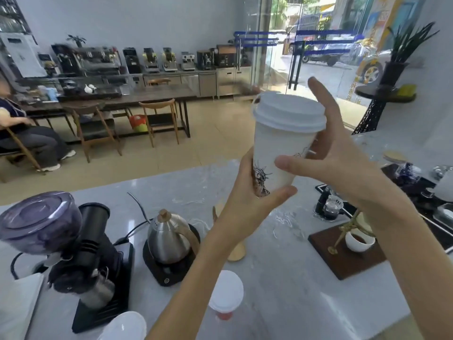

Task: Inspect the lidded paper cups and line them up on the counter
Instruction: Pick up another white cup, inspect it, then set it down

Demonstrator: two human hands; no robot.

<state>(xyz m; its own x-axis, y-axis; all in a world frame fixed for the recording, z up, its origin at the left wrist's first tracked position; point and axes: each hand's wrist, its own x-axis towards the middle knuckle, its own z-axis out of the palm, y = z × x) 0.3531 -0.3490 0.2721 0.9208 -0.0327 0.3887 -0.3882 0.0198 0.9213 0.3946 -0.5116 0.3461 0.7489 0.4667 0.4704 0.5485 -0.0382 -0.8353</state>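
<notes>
A tall white paper cup (277,148) with a white lid and a dark ink drawing is held up high above the counter, slightly tilted. My left hand (247,192) grips its lower part from below. My right hand (326,153) touches its right side, thumb across the front and fingers spread behind the lid. A second lidded cup (226,294) with a red body stands on the marble counter (282,278) near the front edge, under my left forearm. A third white lid (125,326) shows at the bottom edge.
A black coffee grinder (73,253) stands at the left, with a steel gooseneck kettle (169,238) on a black base beside it. A dark wooden tray (348,253) with a small white bowl sits at the right. A person sits far left in the room.
</notes>
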